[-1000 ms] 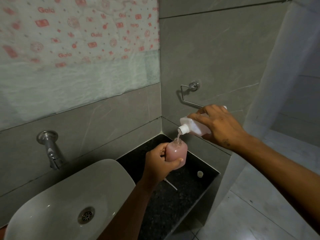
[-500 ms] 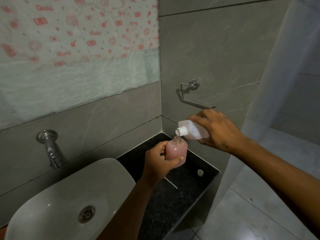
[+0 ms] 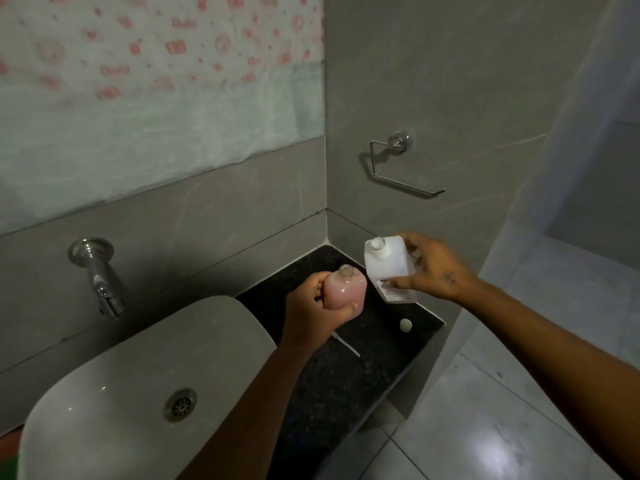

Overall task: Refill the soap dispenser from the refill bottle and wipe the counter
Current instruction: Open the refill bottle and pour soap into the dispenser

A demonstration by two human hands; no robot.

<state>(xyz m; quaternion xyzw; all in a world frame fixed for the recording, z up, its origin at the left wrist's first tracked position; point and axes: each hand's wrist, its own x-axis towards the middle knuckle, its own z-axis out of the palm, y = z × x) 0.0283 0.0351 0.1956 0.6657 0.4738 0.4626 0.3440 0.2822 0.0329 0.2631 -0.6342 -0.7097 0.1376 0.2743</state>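
White plastic refill bottle (image 3: 388,268) – held upright over the dark table (image 3: 363,368), right hand (image 3: 433,271), fingers curled round its flat sides; probably light, squeezable, best gripped mid-body. Pink soap dispenser (image 3: 346,289), open-necked, nearly full, just beside it, cupped in left hand (image 3: 311,313) – likely heavier, slippery if dripped on. Small white cap (image 3: 404,324) lying loose below.

This is a bathroom. There is a white sink (image 3: 138,368) with a tap (image 3: 100,275) on the gray tile wall (image 3: 450,81), and a toilet paper holder (image 3: 398,164).
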